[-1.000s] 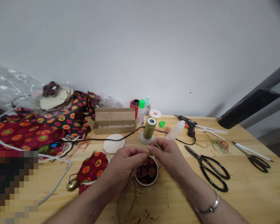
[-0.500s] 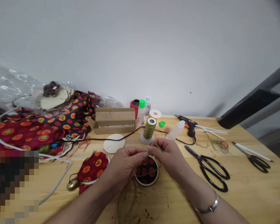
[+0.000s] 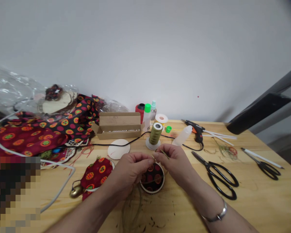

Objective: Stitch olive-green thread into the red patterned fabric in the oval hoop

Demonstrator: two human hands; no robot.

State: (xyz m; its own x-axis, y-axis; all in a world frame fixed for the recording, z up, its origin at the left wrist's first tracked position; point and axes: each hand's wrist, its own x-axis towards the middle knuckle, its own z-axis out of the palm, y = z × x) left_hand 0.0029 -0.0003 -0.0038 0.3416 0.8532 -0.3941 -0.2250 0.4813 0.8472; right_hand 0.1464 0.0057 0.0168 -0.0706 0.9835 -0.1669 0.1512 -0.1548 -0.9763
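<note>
Almost nothing has moved: at lower centre, my right hand (image 3: 176, 165) pinches thread (image 3: 164, 152), my left hand (image 3: 133, 166) something too fine to tell, above the disc (image 3: 153, 185). Small slack should prevent tangles.

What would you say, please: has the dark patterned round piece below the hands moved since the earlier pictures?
No, the dark patterned round piece shows no visible shift either way, judged against the olive thread spool standing beyond it.

The left hand (image 3: 133, 170) hides part of the patterned disc (image 3: 153, 181) — loose threads (image 3: 140, 200) nearby look blurred.
</note>
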